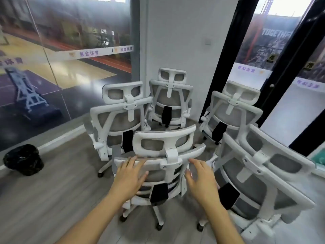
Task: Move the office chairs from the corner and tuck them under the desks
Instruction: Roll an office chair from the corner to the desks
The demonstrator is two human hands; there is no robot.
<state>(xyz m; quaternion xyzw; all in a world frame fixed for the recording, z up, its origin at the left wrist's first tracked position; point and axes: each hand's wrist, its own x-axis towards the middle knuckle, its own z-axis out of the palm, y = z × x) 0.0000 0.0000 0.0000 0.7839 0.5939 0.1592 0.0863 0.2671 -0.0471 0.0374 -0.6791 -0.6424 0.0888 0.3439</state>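
One black-bagged bin [22, 160] sits at nine o'clock on the floor. Five white mesh office chairs [121, 118] crowd the corner, backs toward the camera: three at twelve o'clock, one at three, one nearest chair [165, 155] at centre. Two hands reach its backrest: left hand [131, 178] resting on the top rail, fingers straight and spread; right hand [202, 180] just beside it, fingers apart, loosely bent.

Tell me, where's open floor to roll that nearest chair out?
Bare floor lies on the left, between the black bin and the nearest chair. Rightward it is crowded: the right chair sits close beside it, and three more pack the corner behind.
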